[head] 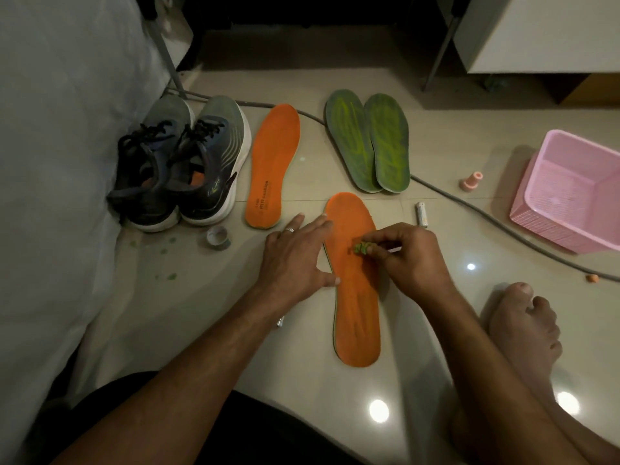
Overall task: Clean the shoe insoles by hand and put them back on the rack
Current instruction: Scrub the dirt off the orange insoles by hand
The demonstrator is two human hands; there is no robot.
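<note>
Your bare foot (523,333) rests on the tiled floor (436,129) at the right, nearest to you. Just left of it the near orange insole (357,317) lies flat, lengthwise away from you. Your left hand (295,260) is spread wide, palm down, its thumb and one fingertip touching the insole's left edge and the rest of it on the floor; there is a ring on one finger. Your right hand (411,256) is over the insole's upper half, its fingertips pinching a small green wad (360,248) against the orange surface. A battery (422,214) lies just beyond that hand.

To the left of your left hand sits a small roll of tape (218,237), with green specks on the floor near it. Further out, a second orange insole (273,166) lies beside a pair of dark sneakers (181,166). Past the near insole, two green insoles (369,140) lie overlapped. A cable (496,223) runs across the floor behind them. Off to the right stands a pink basket (570,193), with a small pink spool (471,181) near it.
</note>
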